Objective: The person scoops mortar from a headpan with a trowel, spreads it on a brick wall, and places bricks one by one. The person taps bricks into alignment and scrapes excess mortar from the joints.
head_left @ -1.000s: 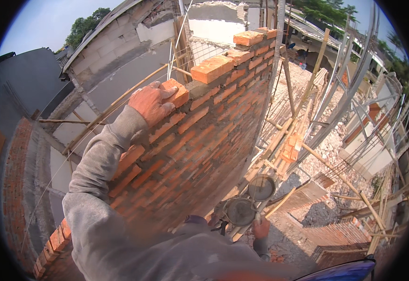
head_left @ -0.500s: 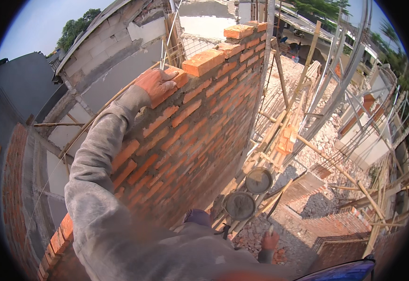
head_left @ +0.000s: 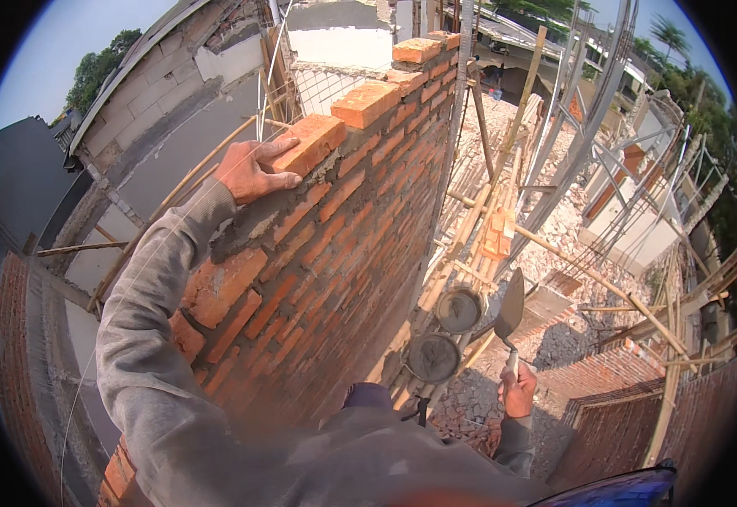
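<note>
Outdoors on a building site, the head view shows a red wall. Atop it, the left hand grips a brick lengthwise along the wall, another brick just beyond. The right hand holds a trowel, blade forward, near two round pails.

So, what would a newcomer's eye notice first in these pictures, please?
First, probably the tall red-brick wall running diagonally through the middle. On its top, left of centre, the left hand has its fingers on the near end of an orange brick. At lower right, the right hand holds a trowel by its handle.
</note>
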Demonstrator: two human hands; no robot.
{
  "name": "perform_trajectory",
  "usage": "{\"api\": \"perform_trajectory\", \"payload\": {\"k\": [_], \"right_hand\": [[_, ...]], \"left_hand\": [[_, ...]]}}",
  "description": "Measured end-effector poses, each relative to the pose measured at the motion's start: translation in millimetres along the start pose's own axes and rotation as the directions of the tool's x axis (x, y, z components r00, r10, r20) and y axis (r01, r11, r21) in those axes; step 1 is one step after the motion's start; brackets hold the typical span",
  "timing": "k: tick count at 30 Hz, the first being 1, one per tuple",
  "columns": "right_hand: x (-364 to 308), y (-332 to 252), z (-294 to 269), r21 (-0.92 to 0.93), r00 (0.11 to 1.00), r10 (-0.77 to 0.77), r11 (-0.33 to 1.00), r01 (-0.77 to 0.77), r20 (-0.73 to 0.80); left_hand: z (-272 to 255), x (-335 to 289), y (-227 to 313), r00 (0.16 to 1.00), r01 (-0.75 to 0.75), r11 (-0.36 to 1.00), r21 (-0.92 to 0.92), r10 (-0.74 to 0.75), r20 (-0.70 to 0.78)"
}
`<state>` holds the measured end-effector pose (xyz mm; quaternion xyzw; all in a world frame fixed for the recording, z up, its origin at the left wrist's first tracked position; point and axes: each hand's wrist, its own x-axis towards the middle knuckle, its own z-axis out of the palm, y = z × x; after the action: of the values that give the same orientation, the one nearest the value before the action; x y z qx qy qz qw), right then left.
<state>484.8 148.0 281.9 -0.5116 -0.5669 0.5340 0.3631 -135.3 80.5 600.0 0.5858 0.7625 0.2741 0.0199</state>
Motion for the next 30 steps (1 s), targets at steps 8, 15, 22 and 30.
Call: {"api": "perform_trajectory", "payload": {"k": [8, 15, 22, 30], "right_hand": [[15.6, -158.4, 52.4, -0.009, 0.961, -0.275, 0.961, 0.275, 0.041], [9.9, -323.6, 115.1, -0.018, 0.844, -0.525, 0.848, 0.53, 0.11], [32.4, -433.6, 194.8, -0.124, 0.71, -0.66, 0.705, 0.698, 0.246], [53.4, -497.2, 275.9, -0.432, 0.539, -0.637, 0.335, 0.837, 0.551]], "left_hand": [[0.2, 26.1, -21.2, 0.995, -0.073, 0.995, -0.071, 0.078, 0.057], [5.0, 27.0, -25.7, 0.992, -0.123, 0.992, 0.017, 0.122, 0.044], [3.8, 37.5, -21.3, 0.989, -0.12, 0.99, 0.077, 0.112, 0.098], [5.5, 37.7, -49.0, 0.97, -0.207, 0.948, -0.243, 0.231, 0.074]]}}
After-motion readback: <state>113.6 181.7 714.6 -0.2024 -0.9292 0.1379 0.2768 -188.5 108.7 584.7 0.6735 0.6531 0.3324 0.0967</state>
